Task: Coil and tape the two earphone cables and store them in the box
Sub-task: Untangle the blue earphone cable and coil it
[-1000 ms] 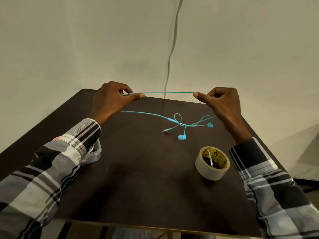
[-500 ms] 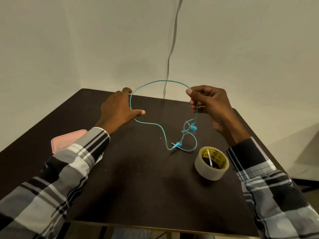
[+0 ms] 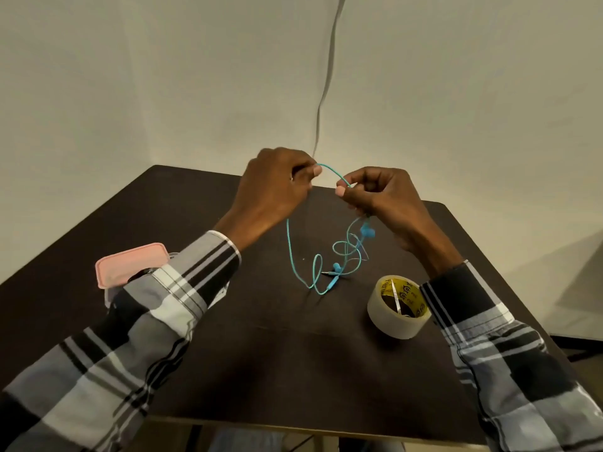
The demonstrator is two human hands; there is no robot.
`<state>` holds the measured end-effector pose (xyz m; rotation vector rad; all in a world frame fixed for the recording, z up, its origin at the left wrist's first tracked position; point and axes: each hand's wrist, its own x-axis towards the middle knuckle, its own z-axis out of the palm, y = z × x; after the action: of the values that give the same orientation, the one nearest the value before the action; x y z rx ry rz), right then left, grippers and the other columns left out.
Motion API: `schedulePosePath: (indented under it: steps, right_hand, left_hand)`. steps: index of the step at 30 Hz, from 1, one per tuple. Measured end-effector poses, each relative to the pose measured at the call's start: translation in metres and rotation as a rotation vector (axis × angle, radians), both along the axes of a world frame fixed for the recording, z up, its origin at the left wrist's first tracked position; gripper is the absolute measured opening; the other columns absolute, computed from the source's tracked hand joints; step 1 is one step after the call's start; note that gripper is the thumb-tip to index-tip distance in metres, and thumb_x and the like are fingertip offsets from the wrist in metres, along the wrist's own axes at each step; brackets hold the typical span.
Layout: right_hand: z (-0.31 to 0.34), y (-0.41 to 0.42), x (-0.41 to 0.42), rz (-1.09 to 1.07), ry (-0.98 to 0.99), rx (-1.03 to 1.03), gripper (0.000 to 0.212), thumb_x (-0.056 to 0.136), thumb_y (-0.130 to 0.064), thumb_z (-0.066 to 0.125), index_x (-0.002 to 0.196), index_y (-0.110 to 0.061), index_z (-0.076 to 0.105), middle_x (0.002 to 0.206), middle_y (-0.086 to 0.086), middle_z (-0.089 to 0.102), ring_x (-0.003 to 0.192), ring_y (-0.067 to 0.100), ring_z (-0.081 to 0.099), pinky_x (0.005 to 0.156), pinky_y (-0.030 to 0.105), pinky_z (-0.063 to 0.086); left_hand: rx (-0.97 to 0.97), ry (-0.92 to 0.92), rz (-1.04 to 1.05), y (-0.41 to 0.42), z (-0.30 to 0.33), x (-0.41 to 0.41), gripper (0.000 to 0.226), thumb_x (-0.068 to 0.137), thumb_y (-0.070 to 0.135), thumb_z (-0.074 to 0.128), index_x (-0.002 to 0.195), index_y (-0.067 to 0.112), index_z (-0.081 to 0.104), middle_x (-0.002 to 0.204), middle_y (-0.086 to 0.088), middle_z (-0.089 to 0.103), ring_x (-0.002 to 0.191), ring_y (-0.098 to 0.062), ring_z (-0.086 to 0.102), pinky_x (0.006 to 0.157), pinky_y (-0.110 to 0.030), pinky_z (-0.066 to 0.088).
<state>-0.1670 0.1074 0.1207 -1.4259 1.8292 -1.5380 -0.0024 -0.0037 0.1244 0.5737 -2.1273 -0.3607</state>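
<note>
Coiling first loop | left hand (image 3: 272,190) and right hand (image 3: 380,199) fingers pinch teal earphone cable (image 3: 288,246) close together, arching it | rest hangs onto counter (image 3: 261,353) | tape roll (image 3: 398,306), pink-lidded box (image 3: 130,264) ready nearby.

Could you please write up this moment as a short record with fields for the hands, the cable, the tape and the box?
left hand: pinches the earphone cable
right hand: pinches the same cable
cable: short arc between the hands; the rest hangs in loose loops onto the table
tape roll: on the table near the right sleeve, untouched
box: pink lid on, partly behind the left sleeve
</note>
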Motion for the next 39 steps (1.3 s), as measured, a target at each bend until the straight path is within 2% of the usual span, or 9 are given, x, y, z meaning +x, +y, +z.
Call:
schedulePosePath:
  steps: [7, 11, 15, 19, 23, 26, 28, 34, 39]
  right_hand:
    - [-0.019, 0.010, -0.031, -0.093, 0.051, 0.116, 0.010, 0.085, -0.018, 0.076, 0.095, -0.016, 0.077, 0.087, 0.003, 0.077, 0.082, 0.017, 0.073, 0.078, 0.033, 0.058]
    - [-0.018, 0.012, -0.032, -0.074, 0.064, 0.124, 0.007, 0.082, -0.015, 0.079, 0.088, -0.018, 0.077, 0.082, 0.002, 0.077, 0.076, 0.010, 0.070, 0.073, 0.028, 0.054]
    - [-0.011, 0.011, -0.027, -0.102, 0.038, 0.074, 0.011, 0.080, -0.018, 0.082, 0.085, -0.011, 0.076, 0.085, 0.019, 0.073, 0.072, 0.015, 0.065, 0.076, 0.034, 0.056]
    - [-0.005, 0.004, -0.016, -0.050, 0.009, 0.018, 0.015, 0.081, -0.017, 0.081, 0.087, -0.005, 0.075, 0.072, 0.013, 0.068, 0.064, 0.019, 0.062, 0.073, 0.039, 0.058]
    - [-0.003, -0.005, -0.001, -0.018, 0.021, -0.046, 0.018, 0.083, -0.019, 0.080, 0.091, -0.003, 0.075, 0.072, 0.011, 0.064, 0.062, 0.018, 0.062, 0.065, 0.034, 0.059]
    - [-0.003, -0.006, 0.004, -0.001, 0.042, -0.063, 0.021, 0.083, -0.020, 0.079, 0.093, -0.002, 0.075, 0.072, 0.013, 0.065, 0.059, 0.017, 0.060, 0.057, 0.026, 0.054]
    - [-0.005, -0.004, 0.000, -0.014, 0.045, -0.055, 0.023, 0.084, -0.021, 0.079, 0.092, 0.000, 0.074, 0.071, 0.014, 0.065, 0.058, 0.016, 0.057, 0.053, 0.024, 0.050]
    - [-0.022, 0.007, -0.031, -0.107, 0.012, 0.009, 0.017, 0.088, -0.018, 0.075, 0.093, -0.001, 0.074, 0.074, 0.011, 0.069, 0.063, 0.012, 0.064, 0.067, 0.028, 0.055]
    - [-0.022, 0.013, -0.039, -0.121, -0.129, -0.010, 0.022, 0.090, -0.020, 0.072, 0.100, -0.001, 0.073, 0.075, 0.006, 0.071, 0.067, 0.016, 0.067, 0.075, 0.037, 0.060]
  left_hand:
    - [0.105, 0.140, 0.177, -0.032, 0.010, 0.026, 0.024, 0.092, 0.031, 0.061, 0.085, 0.013, 0.075, 0.073, 0.001, 0.071, 0.071, -0.018, 0.067, 0.068, -0.029, 0.050]
    - [0.175, 0.048, 0.330, -0.045, -0.001, 0.038, 0.020, 0.093, 0.026, 0.061, 0.089, 0.013, 0.075, 0.082, -0.004, 0.072, 0.075, -0.020, 0.064, 0.069, -0.025, 0.038]
    - [0.238, -0.202, 0.373, -0.048, -0.016, 0.044, 0.035, 0.088, 0.014, 0.058, 0.121, 0.018, 0.068, 0.117, -0.009, 0.070, 0.107, -0.030, 0.064, 0.089, -0.037, 0.049]
    - [0.225, -0.390, 0.082, -0.034, -0.020, 0.031, 0.062, 0.085, 0.011, 0.065, 0.144, 0.020, 0.046, 0.138, -0.004, 0.057, 0.129, -0.023, 0.050, 0.109, -0.035, 0.038]
    - [0.392, -0.283, -0.285, -0.007, -0.019, 0.006, 0.050, 0.091, 0.027, 0.066, 0.139, 0.022, 0.052, 0.122, 0.011, 0.065, 0.122, -0.006, 0.054, 0.104, -0.026, 0.039]
    - [0.297, -0.127, -0.279, 0.003, -0.016, -0.008, 0.020, 0.095, 0.027, 0.061, 0.107, 0.018, 0.073, 0.088, 0.002, 0.073, 0.077, -0.007, 0.065, 0.070, -0.023, 0.048]
    - [0.299, 0.053, -0.233, -0.001, -0.013, -0.008, 0.016, 0.095, 0.020, 0.060, 0.093, 0.017, 0.075, 0.074, 0.003, 0.070, 0.063, -0.011, 0.063, 0.062, -0.027, 0.047]
    - [0.404, 0.514, -0.023, -0.027, 0.002, 0.016, 0.023, 0.095, 0.020, 0.055, 0.079, 0.029, 0.070, 0.071, -0.007, 0.068, 0.059, -0.008, 0.059, 0.067, -0.035, 0.055]
    - [0.530, 0.384, 0.059, -0.047, -0.010, 0.031, 0.020, 0.092, 0.014, 0.057, 0.083, 0.024, 0.072, 0.078, 0.005, 0.070, 0.075, -0.007, 0.065, 0.074, -0.024, 0.052]
